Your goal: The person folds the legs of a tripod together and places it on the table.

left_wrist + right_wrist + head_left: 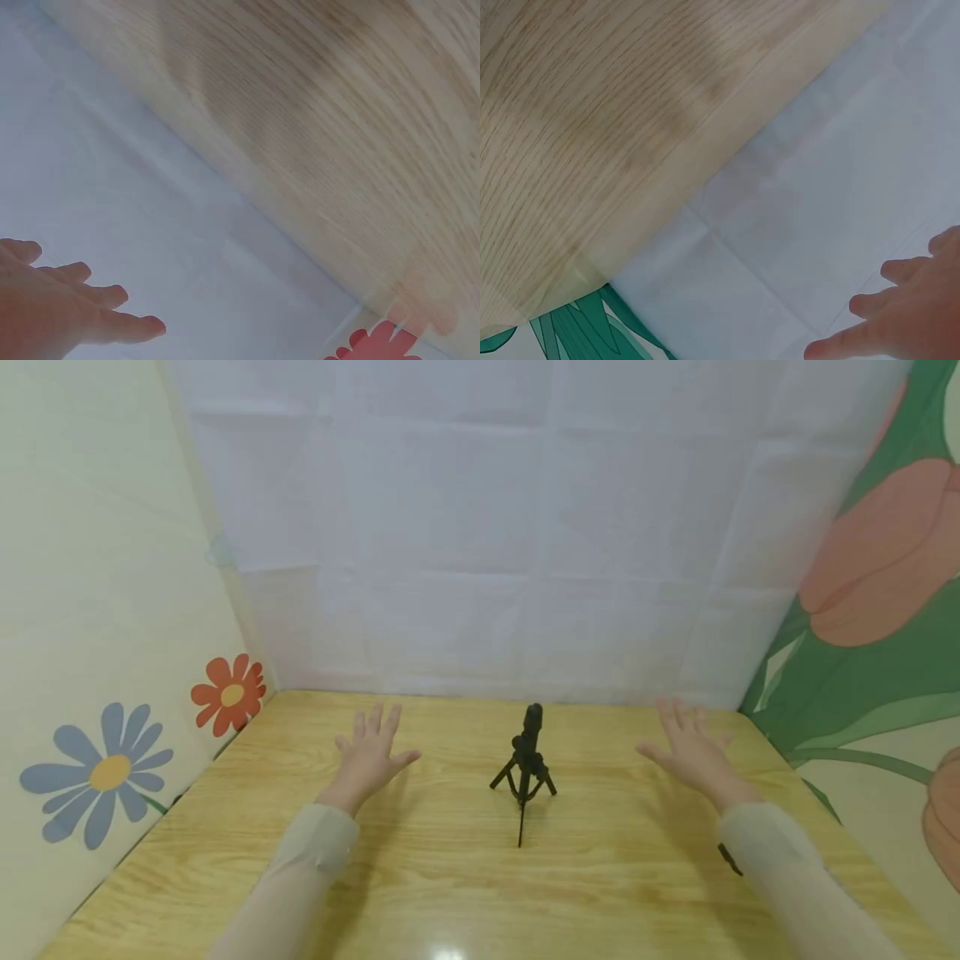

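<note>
A small black tripod (529, 756) stands with its legs spread on the wooden table, near the middle of the head view. To its left, my left hand (367, 758) is held over the table with fingers spread and nothing in it. My right hand (693, 756) is out on the tripod's other side, its fingers also spread and bare. Both hands are apart from the tripod. In the left wrist view the left fingers (105, 296) show against the white cloth; the right fingers (874, 304) appear likewise in the right wrist view.
The wooden table (465, 893) runs back to a white cloth (480, 543) hung behind it. At the left hangs a pale cloth with a blue flower (71, 768) and a red flower (217, 693). On the right is a cloth with pink tulips (877, 552) and green leaves.
</note>
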`<action>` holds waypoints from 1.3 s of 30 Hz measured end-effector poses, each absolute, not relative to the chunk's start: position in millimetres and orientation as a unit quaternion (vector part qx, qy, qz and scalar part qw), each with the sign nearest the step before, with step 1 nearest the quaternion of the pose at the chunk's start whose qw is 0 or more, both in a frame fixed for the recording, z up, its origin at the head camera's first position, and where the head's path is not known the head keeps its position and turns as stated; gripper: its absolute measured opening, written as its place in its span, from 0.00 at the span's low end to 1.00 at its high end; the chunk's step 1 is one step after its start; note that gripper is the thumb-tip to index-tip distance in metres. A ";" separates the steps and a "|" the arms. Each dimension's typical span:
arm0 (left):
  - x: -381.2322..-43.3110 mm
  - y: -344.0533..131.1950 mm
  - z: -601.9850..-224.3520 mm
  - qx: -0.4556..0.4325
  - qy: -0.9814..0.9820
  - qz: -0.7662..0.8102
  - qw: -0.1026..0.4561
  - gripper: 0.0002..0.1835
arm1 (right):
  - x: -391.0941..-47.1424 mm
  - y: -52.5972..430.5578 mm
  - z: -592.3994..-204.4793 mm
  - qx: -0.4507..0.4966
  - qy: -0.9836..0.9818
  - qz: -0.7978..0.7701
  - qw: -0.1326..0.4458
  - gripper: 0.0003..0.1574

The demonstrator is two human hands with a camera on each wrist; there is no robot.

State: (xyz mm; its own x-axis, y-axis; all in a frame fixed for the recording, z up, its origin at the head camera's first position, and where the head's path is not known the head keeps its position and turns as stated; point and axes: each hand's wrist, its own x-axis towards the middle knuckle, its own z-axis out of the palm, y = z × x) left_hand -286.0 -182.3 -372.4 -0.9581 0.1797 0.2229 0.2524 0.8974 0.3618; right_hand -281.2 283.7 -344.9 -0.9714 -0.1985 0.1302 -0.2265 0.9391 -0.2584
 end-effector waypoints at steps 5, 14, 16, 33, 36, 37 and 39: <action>-284.1 -176.0 -371.4 -0.110 -0.962 -0.232 0.097 0.43 | -276.9 275.7 -343.3 0.111 -0.980 0.151 0.065 0.61; -279.4 -161.4 -366.8 -0.129 -0.937 -0.309 0.102 0.37 | -268.9 263.2 -348.4 0.107 -0.970 0.208 0.070 0.61; -278.3 -158.1 -366.2 -0.133 -0.929 -0.328 0.104 0.36 | -266.9 260.5 -350.1 0.107 -0.966 0.222 0.071 0.61; -269.4 -124.0 -340.0 -0.188 -0.867 -0.462 0.015 0.34 | -244.1 224.9 -360.5 0.143 -0.911 0.378 0.086 0.50; -267.7 -118.6 -338.3 -0.190 -0.857 -0.479 0.009 0.33 | -241.2 220.3 -362.4 0.145 -0.902 0.397 0.085 0.49; -267.0 -116.7 -338.0 -0.191 -0.854 -0.483 0.008 0.33 | -240.3 218.6 -363.2 0.146 -0.900 0.403 0.084 0.49; -265.6 -112.6 -337.2 -0.192 -0.851 -0.489 0.004 0.32 | -239.2 215.1 -364.7 0.147 -0.895 0.413 0.081 0.48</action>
State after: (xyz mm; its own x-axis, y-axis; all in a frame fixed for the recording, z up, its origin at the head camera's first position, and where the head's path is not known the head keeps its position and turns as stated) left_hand -265.6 -112.6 -337.2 -0.9261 0.3230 0.1952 0.3313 0.4482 0.8302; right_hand -239.2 215.1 -364.7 -0.9438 -0.1958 0.2661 -0.3295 0.6166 -0.7150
